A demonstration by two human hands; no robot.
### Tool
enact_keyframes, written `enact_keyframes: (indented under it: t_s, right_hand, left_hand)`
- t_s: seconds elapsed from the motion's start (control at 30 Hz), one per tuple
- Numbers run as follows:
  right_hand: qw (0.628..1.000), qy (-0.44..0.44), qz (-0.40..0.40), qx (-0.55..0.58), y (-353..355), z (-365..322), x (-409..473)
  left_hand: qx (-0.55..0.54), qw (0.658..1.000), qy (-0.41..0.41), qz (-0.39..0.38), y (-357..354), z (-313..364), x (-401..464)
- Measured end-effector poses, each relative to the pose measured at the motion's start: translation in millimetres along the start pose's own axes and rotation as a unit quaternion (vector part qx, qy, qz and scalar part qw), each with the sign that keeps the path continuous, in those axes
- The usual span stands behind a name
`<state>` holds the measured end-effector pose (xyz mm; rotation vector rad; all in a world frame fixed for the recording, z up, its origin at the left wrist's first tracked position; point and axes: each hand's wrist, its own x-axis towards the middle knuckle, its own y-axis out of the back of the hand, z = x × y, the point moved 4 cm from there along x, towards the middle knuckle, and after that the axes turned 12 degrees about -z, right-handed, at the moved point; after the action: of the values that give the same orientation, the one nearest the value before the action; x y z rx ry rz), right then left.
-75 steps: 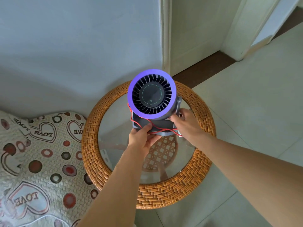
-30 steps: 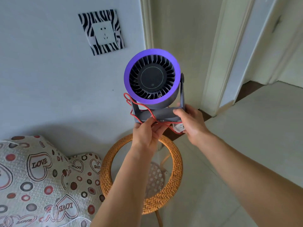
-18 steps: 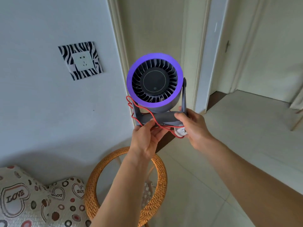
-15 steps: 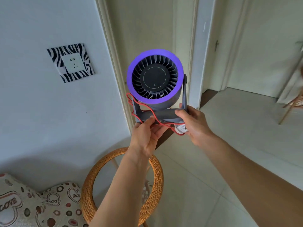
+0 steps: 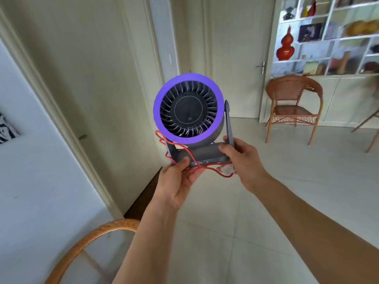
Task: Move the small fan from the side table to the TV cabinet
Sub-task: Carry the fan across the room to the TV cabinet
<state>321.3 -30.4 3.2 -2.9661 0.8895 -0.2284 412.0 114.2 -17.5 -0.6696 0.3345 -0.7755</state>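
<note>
Between both hands, out in front at chest height: small grey fan with a purple ring around its dark grille (image 5: 188, 109), held upright, grille facing back toward the wearer. Left hand (image 5: 176, 182) clamped on the near-left corner of the fan's grey U-shaped stand (image 5: 202, 153), thumb on top, fingers underneath. Right hand (image 5: 243, 160) clamped on the right end of the same stand, thumb by the upright arm. Thin red cord (image 5: 185, 152) looped loosely over the stand and trailing just below the right hand, with a small white tag at its end.

Compared with 2.5 s ago: fan lifted clear of the round wicker side table with a glass top (image 5: 92, 240), then resting on the glass, now well apart from it. Table dropped to the low-left corner, below and behind the left forearm. View swung right over the last 1 s: wall socket nearly gone off the left edge, doors, a wicker armchair (image 5: 294, 103) and a white open shelf unit (image 5: 328, 37) now ahead and beyond the right hand. Grip on the stand unchanged through the turn.

Meaning for the task: pickup done, carry under way. No TV cabinet in sight yet, so placement still to come. Dangling cord a likely snag risk while walking
</note>
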Motion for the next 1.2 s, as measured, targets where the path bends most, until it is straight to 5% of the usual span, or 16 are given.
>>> enact_keyframes:
  t_s: [0.43,0.77,1.2]
  right_hand:
    - [0.986,0.015,0.165,-0.023,261.3,-53.4,-56.4]
    - [0.967,0.028,0.251,-0.026,458.4,-77.0,-122.9]
    - [0.905,0.053,0.421,-0.032,674.0,-90.9,-219.9]
  left_hand:
    - [-0.006,0.983,0.077,-0.164,-227.1,-148.4,54.3]
    - [-0.014,0.965,0.136,-0.222,-385.8,-285.6,67.4]
    - [0.005,0.906,0.269,-0.327,-570.8,-470.0,87.2]
